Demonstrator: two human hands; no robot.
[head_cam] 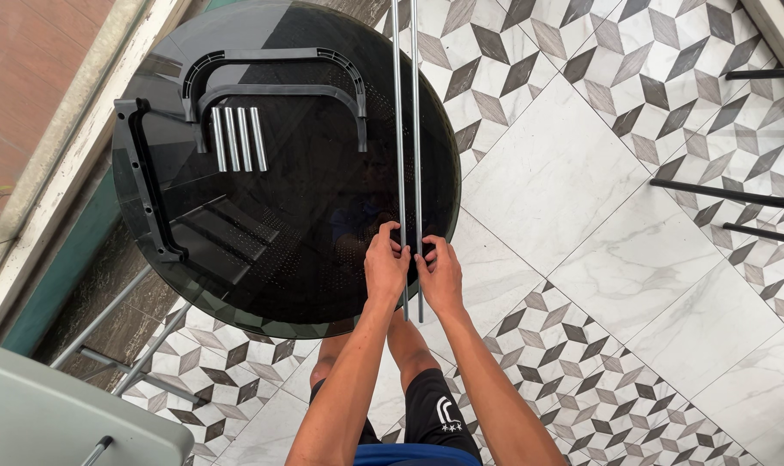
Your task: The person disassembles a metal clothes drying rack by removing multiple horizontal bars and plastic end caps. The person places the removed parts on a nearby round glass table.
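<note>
Both hands meet at the near edge of a round dark glass table [237,285]: the left hand [386,266] and the right hand [441,274] have their fingers curled closed around a small black piece [409,242] on two long grey metal rods [407,129]. The rods pass between the fingertips and run straight away beyond them across the glass. Farther off to the left of the fingers lie four short metal tubes [237,138] and curved black plastic brackets [275,82].
</note>
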